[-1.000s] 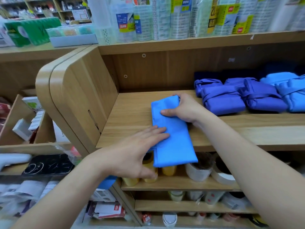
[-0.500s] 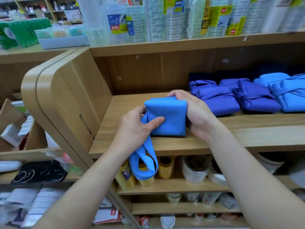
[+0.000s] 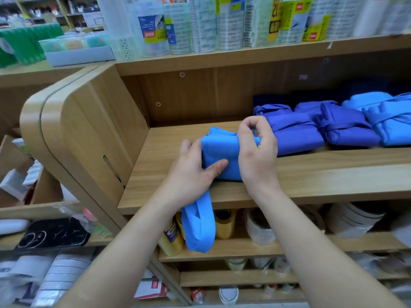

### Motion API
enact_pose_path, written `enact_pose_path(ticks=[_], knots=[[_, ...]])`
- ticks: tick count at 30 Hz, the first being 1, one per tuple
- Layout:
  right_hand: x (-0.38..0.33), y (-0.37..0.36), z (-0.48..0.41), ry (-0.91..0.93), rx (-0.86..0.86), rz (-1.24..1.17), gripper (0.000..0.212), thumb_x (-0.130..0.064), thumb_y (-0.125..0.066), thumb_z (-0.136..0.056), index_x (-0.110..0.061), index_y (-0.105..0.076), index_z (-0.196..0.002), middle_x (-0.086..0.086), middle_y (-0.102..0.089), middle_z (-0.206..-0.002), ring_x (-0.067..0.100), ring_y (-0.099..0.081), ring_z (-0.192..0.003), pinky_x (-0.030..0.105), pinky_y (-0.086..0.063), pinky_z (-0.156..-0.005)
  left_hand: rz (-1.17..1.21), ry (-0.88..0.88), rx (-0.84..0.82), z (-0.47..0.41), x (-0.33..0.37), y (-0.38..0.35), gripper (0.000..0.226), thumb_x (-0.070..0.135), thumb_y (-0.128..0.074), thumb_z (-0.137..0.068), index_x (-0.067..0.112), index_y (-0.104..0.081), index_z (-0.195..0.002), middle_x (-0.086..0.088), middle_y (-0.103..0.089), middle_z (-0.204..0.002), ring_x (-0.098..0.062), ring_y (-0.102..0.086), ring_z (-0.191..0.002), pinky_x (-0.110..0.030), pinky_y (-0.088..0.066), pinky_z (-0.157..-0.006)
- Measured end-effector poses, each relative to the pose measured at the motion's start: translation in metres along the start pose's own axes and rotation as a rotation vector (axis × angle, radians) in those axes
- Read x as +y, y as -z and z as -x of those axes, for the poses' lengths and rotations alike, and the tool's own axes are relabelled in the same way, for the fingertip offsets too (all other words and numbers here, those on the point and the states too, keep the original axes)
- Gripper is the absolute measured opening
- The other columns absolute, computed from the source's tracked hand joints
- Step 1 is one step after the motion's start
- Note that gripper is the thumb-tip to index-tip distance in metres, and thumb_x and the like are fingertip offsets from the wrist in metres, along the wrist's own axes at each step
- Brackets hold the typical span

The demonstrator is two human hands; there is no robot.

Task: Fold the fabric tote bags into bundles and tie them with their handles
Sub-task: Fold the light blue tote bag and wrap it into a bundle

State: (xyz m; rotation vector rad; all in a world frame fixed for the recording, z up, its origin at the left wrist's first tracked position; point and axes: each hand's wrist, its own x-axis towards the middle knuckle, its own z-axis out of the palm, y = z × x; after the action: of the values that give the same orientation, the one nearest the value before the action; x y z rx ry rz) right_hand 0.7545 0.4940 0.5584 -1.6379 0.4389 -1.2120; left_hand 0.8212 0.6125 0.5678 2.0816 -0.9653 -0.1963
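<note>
A light blue tote bag, folded into a thick block, lies on the wooden shelf. My left hand grips its left end, thumb on top. My right hand rests on the block's right side with curled fingers raised above it; whether they pinch fabric is unclear. The bag's handles hang in a loop over the shelf's front edge, below my left hand. Several tied bundles, dark blue and light blue, sit in a row to the right.
The shelf's curved wooden side panel stands at the left. Tape rolls fill the shelf below. Packaged goods line the shelf above. A black phone case lies at the lower left.
The long flat bag was folded over into a short thick block. Its handles dropped over the shelf edge. My right hand moved from the block's far side to its top right.
</note>
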Motion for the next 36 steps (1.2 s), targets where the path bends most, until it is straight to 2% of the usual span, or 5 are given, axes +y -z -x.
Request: enact_pose_path(ticks=[5, 10, 17, 28, 36], knots=[[-0.001, 0.002, 0.000, -0.015, -0.025, -0.045, 0.016, -0.007, -0.046, -0.091, -0.011, -0.059, -0.082, -0.008, -0.056, -0.078, -0.003, -0.050, -0.075, 0.010, -0.037, -0.070, 0.098, 0.022, -0.159, -0.008, -0.001, 0.000, 0.041, 0.030, -0.063, -0.094, 0.018, -0.045, -0.128, 0.003, -0.058, -0.123, -0.011, -0.054, -0.115, -0.031, -0.041, -0.103], [-0.017, 0.017, -0.017, -0.266, -0.295, -0.118, 0.023, -0.007, -0.051, -0.096, -0.014, -0.073, -0.096, -0.011, -0.064, -0.083, -0.004, -0.054, -0.078, 0.010, -0.040, -0.073, 0.069, 0.001, -0.088, -0.007, 0.006, -0.004, 0.029, 0.022, -0.057, -0.097, 0.013, -0.040, -0.119, 0.014, -0.054, -0.098, 0.008, -0.051, -0.087, 0.001, -0.036, -0.069], [-0.051, 0.041, -0.042, 0.325, -0.865, 1.032, 0.058, -0.082, -0.057, -0.066, -0.025, -0.047, -0.069, -0.006, -0.045, -0.077, 0.009, -0.045, -0.068, 0.037, -0.042, -0.064, -0.062, -0.184, -0.074, 0.003, 0.014, -0.007, 0.043, -0.006, -0.050, -0.082, 0.021, -0.033, -0.110, -0.003, -0.058, -0.089, -0.025, -0.059, -0.084, -0.045, -0.047, -0.075], [-0.047, 0.056, -0.042, 0.532, -0.992, 0.988, 0.039, -0.058, -0.059, -0.087, -0.023, -0.042, -0.090, -0.010, -0.045, -0.066, 0.013, -0.045, -0.064, 0.032, -0.032, -0.056, -0.074, -0.106, -0.243, 0.003, 0.001, 0.026, 0.036, 0.019, -0.070, -0.087, 0.029, -0.058, -0.119, 0.007, -0.067, -0.108, -0.012, -0.063, -0.102, -0.039, -0.049, -0.095], [-0.047, 0.091, -0.053, 0.388, -0.963, 1.035, 0.042, -0.062, -0.062, -0.079, -0.027, -0.053, -0.100, -0.009, -0.056, -0.072, 0.012, -0.053, -0.073, 0.033, -0.042, -0.063, 0.502, 0.142, -0.136, 0.013, -0.015, 0.082, 0.020, 0.014, -0.071, -0.072, 0.023, -0.076, -0.089, -0.010, -0.063, -0.075, -0.010, -0.049, -0.050, -0.015, -0.041, -0.044]])
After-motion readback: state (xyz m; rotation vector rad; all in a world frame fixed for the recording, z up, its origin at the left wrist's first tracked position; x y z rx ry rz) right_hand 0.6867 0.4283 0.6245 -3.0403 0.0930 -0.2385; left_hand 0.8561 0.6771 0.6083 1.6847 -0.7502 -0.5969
